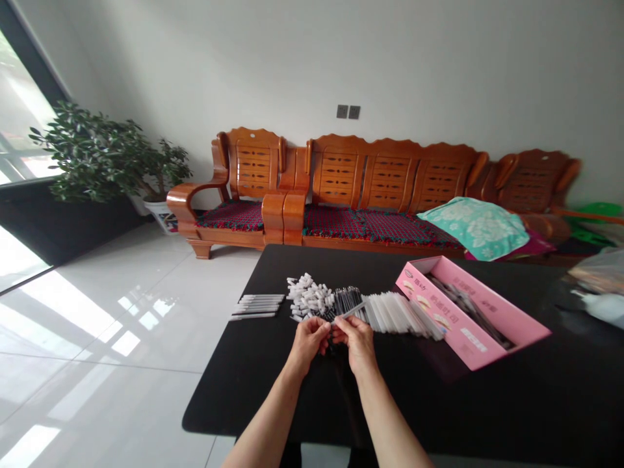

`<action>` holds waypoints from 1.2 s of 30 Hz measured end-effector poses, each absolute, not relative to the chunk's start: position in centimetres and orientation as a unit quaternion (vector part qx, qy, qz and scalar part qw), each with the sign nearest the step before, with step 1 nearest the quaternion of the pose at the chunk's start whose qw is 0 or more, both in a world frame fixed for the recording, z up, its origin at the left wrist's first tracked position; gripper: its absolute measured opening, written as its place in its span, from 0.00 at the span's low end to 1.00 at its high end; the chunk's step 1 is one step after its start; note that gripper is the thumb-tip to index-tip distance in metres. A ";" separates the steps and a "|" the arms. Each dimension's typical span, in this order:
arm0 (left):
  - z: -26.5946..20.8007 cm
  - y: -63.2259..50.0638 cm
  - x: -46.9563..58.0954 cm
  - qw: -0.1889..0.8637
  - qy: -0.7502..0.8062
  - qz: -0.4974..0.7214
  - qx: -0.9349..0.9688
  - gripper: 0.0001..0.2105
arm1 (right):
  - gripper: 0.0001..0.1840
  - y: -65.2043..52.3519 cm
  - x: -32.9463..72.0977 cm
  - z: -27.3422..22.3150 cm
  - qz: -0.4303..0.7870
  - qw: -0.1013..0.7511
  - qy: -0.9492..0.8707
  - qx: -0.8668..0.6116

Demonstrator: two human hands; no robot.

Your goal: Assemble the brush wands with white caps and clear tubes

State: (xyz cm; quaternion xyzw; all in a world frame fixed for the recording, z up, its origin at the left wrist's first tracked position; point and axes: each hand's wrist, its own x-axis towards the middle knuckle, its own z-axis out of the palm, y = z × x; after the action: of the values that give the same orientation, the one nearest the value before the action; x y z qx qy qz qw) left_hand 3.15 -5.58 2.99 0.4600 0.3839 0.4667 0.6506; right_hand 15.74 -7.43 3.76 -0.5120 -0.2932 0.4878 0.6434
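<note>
My left hand (309, 339) and my right hand (357, 336) meet above the near side of the black table, fingertips pinched close together. A thin translucent pen barrel (351, 310) slants up and right out of my right fingers. My left fingertips pinch at its lower end; what they hold there is too small to make out. Just beyond my hands lie a heap of short white caps (309, 296) and a bundle of thin black pen refills (347, 299). To the right is a row of translucent barrels (397, 313). Several assembled pens (257, 305) lie side by side at the left.
A pink open box (468, 325) with dark strips inside stands right of the barrels on the black table (414, 403). Plastic bags (602, 273) sit at the far right. Behind are a wooden sofa (341, 169) and, at the left, a potted plant (97, 156).
</note>
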 end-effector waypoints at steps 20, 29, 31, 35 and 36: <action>2.3 -3.2 1.9 0.531 0.457 0.510 0.499 0.16 | 0.17 -7.7 16.2 3.0 0.526 0.632 -0.263 -0.505; 2.2 3.3 -0.3 0.205 0.676 0.329 0.627 0.12 | 0.18 -8.5 16.3 2.3 0.561 0.568 -0.307 -0.518; 2.2 3.7 0.1 0.186 0.689 0.294 0.635 0.13 | 0.19 -8.6 16.3 2.1 0.562 0.563 -0.318 -0.516; 2.4 4.0 0.7 0.190 0.702 0.262 0.634 0.10 | 0.19 -8.7 16.3 2.0 0.559 0.545 -0.345 -0.521; 2.4 4.1 0.8 0.194 0.703 0.261 0.633 0.09 | 0.19 -8.7 16.3 2.0 0.557 0.539 -0.354 -0.523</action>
State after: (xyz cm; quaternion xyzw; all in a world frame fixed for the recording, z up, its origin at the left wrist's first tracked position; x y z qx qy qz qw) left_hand 0.75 4.06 2.40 0.6331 0.7027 0.2607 0.1937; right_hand 16.29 -8.71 1.97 -0.5232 -0.3540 0.5573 0.5389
